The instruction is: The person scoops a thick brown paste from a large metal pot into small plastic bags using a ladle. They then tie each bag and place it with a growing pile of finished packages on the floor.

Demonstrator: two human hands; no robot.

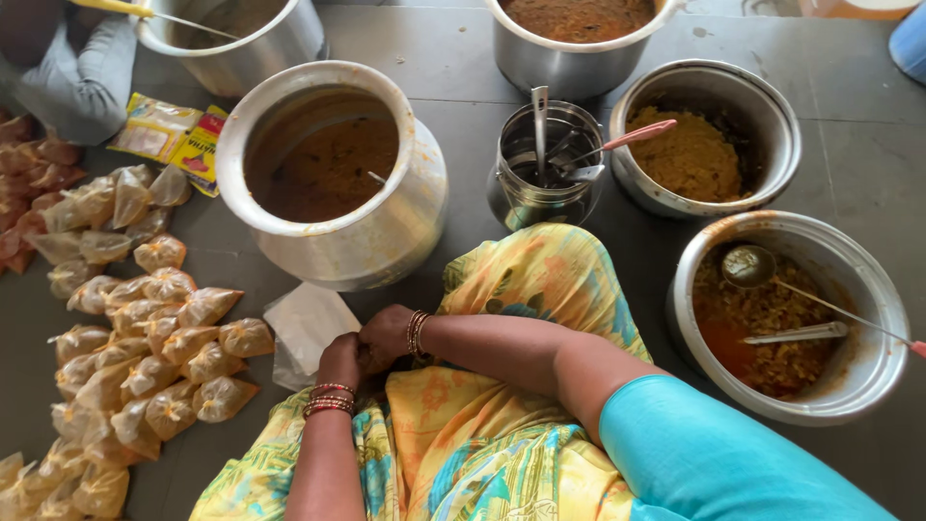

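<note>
The thin clear plastic bags [307, 326], a loose crumpled stack, lie on the grey floor [849, 145] just beside the person's knee, touching the left hand [340, 362]. In the head view both hands meet at the edge of that stack: the left hand is curled tight with fingers tucked under, and the right hand [386, 333] presses against it, fingers bent inward. Whether either grip pinches a bag cannot be told, since the fingertips are hidden. Red and gold bangles ring both wrists.

Open room is small. The big wide-mouthed aluminium pot of brown liquid [333, 174] stands just beyond the bags, and the heap of small knotted plastic pouches filled with orange-brown food [145, 357] spreads to the left, leaving only a narrow bare strip of floor between.

A shiny steel canister holding spoons and ladles [545, 169] stands past the knee, draped in yellow, orange and turquoise patterned cloth. To the right sit a round metal pot of yellow mash with a pink-handled spoon [704, 140] and a larger metal pot of reddish curry with two ladles [786, 314]. Yellow printed sachets [169, 135] lie flat near the top left.

The floor is smooth, dull grey, in large slabs with thin joints.
</note>
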